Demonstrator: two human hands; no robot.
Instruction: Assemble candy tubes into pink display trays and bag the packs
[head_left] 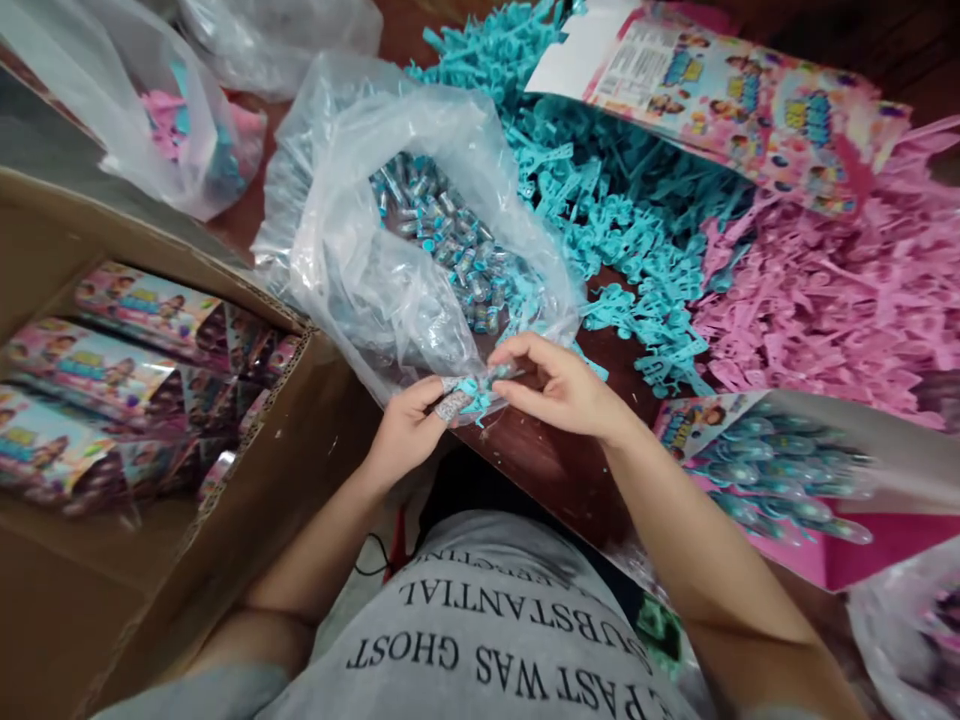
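Observation:
My left hand (pixel 409 428) pinches a small turquoise plastic piece (pixel 472 393) between thumb and forefinger, both wrapped in silvery patterned tape. My right hand (pixel 562 392) meets it from the other side, with thumb and fingertips closed on a small see-through part that touches the turquoise piece. Its exact kind is too small to make out. Just beyond both hands lies an opened see-through plastic bag (pixel 330 230), full of small clear tubes with blue ends (pixel 450 235). Some turquoise pieces lie at the bag's near right side.
Turquoise plastic pieces (pixel 600 210) and pink ones (pixel 817 300) are heaped behind and to the right. A printed carton (pixel 750 100) lies on them. Another open box (pixel 862 545) holds turquoise-filled wands (pixel 787 465). At left, a cardboard box (pixel 247 450) contains printed packs (pixel 90 365).

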